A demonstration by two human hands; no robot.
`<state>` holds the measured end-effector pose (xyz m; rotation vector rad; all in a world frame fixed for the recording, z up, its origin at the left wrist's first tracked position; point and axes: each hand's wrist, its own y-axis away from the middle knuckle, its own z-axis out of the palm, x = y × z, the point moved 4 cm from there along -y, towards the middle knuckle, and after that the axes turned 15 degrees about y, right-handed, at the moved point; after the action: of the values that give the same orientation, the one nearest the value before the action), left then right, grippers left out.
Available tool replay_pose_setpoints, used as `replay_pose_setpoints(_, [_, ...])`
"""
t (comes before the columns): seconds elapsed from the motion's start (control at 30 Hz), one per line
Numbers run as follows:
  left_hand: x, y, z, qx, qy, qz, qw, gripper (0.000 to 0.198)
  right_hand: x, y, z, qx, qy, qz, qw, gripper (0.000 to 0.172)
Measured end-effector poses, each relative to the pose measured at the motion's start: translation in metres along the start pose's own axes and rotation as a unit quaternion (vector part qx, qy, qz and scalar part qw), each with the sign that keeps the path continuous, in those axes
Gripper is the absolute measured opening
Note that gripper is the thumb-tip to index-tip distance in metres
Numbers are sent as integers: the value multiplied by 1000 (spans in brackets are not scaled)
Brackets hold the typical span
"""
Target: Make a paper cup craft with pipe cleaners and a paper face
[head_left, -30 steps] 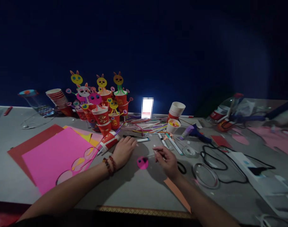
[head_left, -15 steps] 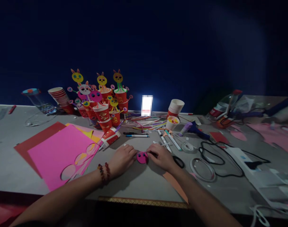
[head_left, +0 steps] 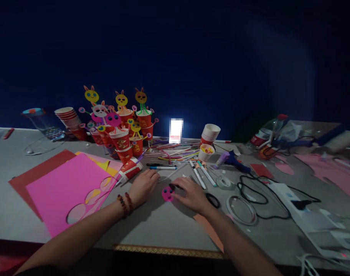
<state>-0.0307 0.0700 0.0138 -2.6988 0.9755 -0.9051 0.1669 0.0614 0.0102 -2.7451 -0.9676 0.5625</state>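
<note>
A round pink paper face (head_left: pixel 167 194) with dark eyes lies on the grey table, close to the middle. My right hand (head_left: pixel 189 193) is at its right edge, thumb near the disc and fingers curled around a small dark piece (head_left: pixel 172 186). To the left, my left hand (head_left: pixel 144 186) rests on the table with its fingers bent; it no longer touches the disc, and its fingertips are partly hidden. A bead bracelet (head_left: pixel 124 204) circles the left wrist. Beyond the hands lie a blue marker (head_left: pixel 163 168) and a pale stick.
Pink paper sheets (head_left: pixel 68 188) lie at the left. Red cups with paper animal figures (head_left: pixel 120 140) stand behind them. Markers (head_left: pixel 206 174), a tape roll (head_left: pixel 223 182), a white ring (head_left: pixel 241 210), black cable (head_left: pixel 278 217) and a power strip (head_left: pixel 301 214) are at the right.
My left hand has moved away from the pink disc. My right hand has turned over the disc's right side, with a dark piece now visible at its fingertips. The view has shifted slightly.
</note>
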Motion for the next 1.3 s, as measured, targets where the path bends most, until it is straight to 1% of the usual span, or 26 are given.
replay_pose_setpoints(0.07, [6, 2, 3, -7, 11, 9, 1000, 16, -3, 1, -1, -23, 13, 4, 1000, 45])
replay_pose_setpoints(0.1, [9, 3, 6, -12, 20, 15, 1000, 20, -3, 1, -2, -34, 16, 7, 999, 51])
replay_pose_setpoints(0.2, [16, 7, 13, -28, 42, 24, 998, 53, -5, 2, -3, -64, 12, 14, 998, 63])
replay_pose_setpoints(0.23, [17, 7, 15, -33, 41, 24, 998, 59, -6, 3, -3, -69, 10, 15, 997, 65])
replay_pose_setpoints(0.3, [17, 7, 18, -42, 34, 20, 998, 61, -7, 4, -2, -76, 6, 14, 997, 70])
replay_pose_setpoints(0.37, [15, 7, 20, -47, 28, 16, 998, 54, -8, 4, -2, -77, 4, 12, 997, 70])
replay_pose_setpoints(0.43, [11, 7, 20, -43, 18, 15, 999, 44, -8, 3, -6, -71, -1, 12, 997, 65])
replay_pose_setpoints(0.5, [6, 7, 19, -36, 4, 18, 999, 37, -5, 3, -18, -55, -5, 22, 998, 56])
replay_pose_setpoints(0.53, [2, 7, 17, -32, -2, 20, 999, 35, -2, 5, -28, -40, -7, 35, 999, 51])
replay_pose_setpoints(0.6, [-4, 8, 13, -20, -13, 20, 1000, 32, 5, 11, -55, 5, -10, 76, 997, 39])
replay_pose_setpoints(0.7, [-9, 10, 6, -14, -9, 14, 1000, 33, 15, 34, -95, 61, -18, 142, 988, 26])
replay_pose_setpoints(0.73, [-7, 10, 4, -18, -3, 12, 1000, 35, 16, 44, -103, 52, -3, 147, 988, 21])
replay_pose_setpoints(0.77, [-4, 9, 3, -25, 3, 14, 1000, 38, 16, 54, -106, 21, 17, 150, 988, 17])
replay_pose_setpoints(0.83, [6, 5, 4, -48, 14, 30, 998, 47, 14, 76, -100, -72, 39, 134, 988, 12])
replay_pose_setpoints(0.87, [13, 3, 6, -66, 18, 47, 997, 51, 13, 87, -93, -106, 42, 125, 986, 12])
replay_pose_setpoints(0.9, [20, -1, 8, -85, 19, 66, 994, 55, 12, 96, -86, -124, 41, 116, 985, 18])
replay_pose_setpoints(1.0, [36, -12, 14, -137, 17, 116, 984, 52, 11, 112, -68, -116, 57, 110, 985, 38])
replay_pose_setpoints(1.07, [37, -19, 15, -157, 8, 126, 980, 45, 13, 115, -61, -106, 78, 114, 985, 49])
replay_pose_setpoints(1.1, [36, -21, 14, -162, -1, 124, 979, 42, 15, 116, -59, -105, 88, 117, 984, 51])
replay_pose_setpoints(1.2, [36, -25, 6, -151, -29, 105, 983, 37, 23, 118, -59, -88, 108, 130, 982, 45])
replay_pose_setpoints(1.27, [46, -23, 4, -137, -25, 99, 985, 36, 28, 120, -62, -60, 106, 133, 984, 39])
replay_pose_setpoints(1.3, [56, -21, 6, -137, -12, 105, 985, 35, 30, 120, -63, -45, 102, 132, 985, 36])
